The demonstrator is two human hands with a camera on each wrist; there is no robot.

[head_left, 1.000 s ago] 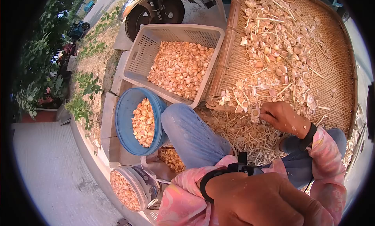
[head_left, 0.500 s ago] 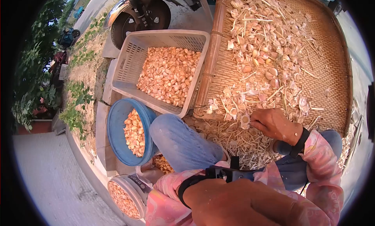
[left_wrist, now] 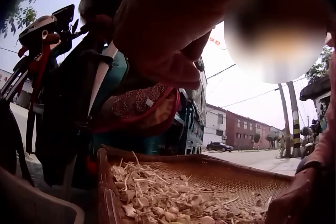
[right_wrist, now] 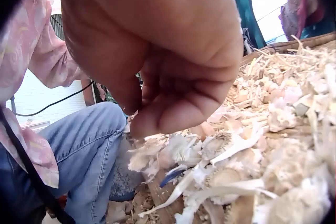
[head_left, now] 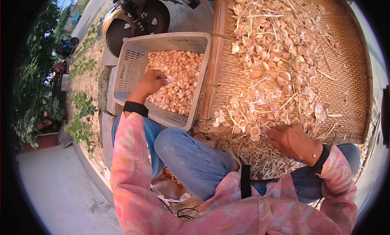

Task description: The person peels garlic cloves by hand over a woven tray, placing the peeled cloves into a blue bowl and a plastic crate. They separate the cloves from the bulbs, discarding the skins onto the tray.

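Note:
My left hand [head_left: 153, 81] is over the pale plastic crate [head_left: 122, 82] in the head view, above the garlic cloves [head_left: 178, 93] inside. Its fingers are bent towards the thumb, with a whitish bit at the fingertips; I cannot tell whether they pinch it. At the near edge of the woven tray [head_left: 345, 72] is my right hand [head_left: 294, 141]. The right wrist view shows its fingers curled in towards the thumb, with nothing visible between them. Its fingertips are right by papery garlic skins [right_wrist: 184, 150]. A flower-shaped garlic skin [head_left: 255, 131] lies just left of them.
Garlic cloves, skins and dry stalks [head_left: 268, 52] spread across the tray. Beneath its near edge lies a heap of peelings [head_left: 264, 162]. A blue bucket [head_left: 151, 143] stands behind my left sleeve, beside my bent knee [head_left: 178, 147]. A vehicle wheel [head_left: 140, 21] is beyond the crate.
My left hand has gone from close in front of the head camera out to above the crate. The right hand stays at the tray's near edge. The head view has shifted slightly.

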